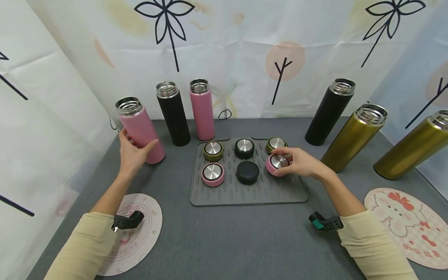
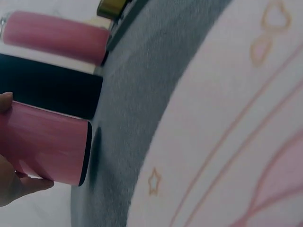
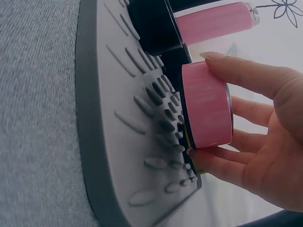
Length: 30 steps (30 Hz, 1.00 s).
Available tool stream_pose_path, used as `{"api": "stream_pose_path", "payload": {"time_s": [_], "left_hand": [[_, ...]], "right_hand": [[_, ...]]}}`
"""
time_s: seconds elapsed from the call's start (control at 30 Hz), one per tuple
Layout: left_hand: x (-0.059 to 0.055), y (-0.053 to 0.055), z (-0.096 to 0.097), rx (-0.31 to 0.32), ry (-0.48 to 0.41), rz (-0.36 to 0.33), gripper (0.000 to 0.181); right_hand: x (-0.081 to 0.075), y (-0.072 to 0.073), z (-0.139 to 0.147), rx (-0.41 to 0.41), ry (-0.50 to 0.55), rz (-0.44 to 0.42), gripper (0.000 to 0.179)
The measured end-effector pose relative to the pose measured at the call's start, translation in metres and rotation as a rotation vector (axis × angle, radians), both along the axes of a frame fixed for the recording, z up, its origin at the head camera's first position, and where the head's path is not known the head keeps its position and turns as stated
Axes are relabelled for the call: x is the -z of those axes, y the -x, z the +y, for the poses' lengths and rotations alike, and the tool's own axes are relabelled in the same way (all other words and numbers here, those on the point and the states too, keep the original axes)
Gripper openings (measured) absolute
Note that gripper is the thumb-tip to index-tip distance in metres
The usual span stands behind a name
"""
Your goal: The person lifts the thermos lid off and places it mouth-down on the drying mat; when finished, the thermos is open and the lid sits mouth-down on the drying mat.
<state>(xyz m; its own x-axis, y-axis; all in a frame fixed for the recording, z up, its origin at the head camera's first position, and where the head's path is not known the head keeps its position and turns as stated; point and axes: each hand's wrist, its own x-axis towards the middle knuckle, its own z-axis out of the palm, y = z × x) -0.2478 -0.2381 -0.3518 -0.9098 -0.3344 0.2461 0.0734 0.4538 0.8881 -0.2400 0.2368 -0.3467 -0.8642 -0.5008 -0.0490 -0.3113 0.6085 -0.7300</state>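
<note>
At the left, my left hand grips an uncapped pink bottle round its lower half, thumb on the near right side. In the left wrist view a shadow lies beside the base of this bottle; I cannot tell whether it touches the table. My right hand holds a pink lid by its sides, over the right part of a grey ribbed mat. The right wrist view shows the pink lid between thumb and fingers, close to the ribs.
On the mat are another pink lid, black lids and green-gold lids. Uncapped black and pink bottles stand behind; black and gold ones at right. Round placemats flank the front.
</note>
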Motion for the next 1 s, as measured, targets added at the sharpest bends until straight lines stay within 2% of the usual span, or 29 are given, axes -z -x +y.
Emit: {"api": "stream_pose_path", "payload": {"time_s": [0.2,0.57,0.8,1.0], "left_hand": [[0.003,0.007,-0.010,-0.023,0.007,-0.010,0.095],[0.004,0.014,-0.017,-0.011,-0.032,-0.002,0.094],[0.003,0.022,-0.019,-0.035,-0.028,-0.019,0.094],[0.001,0.022,-0.023,-0.046,-0.004,-0.026,0.095]], "right_hand": [[0.002,-0.002,0.003,-0.010,-0.057,-0.001,0.062],[0.004,-0.006,0.007,-0.021,-0.118,0.021,0.062],[0.007,-0.005,0.008,-0.022,-0.125,0.016,0.063],[0.006,-0.006,0.008,-0.023,-0.121,0.018,0.063]]}}
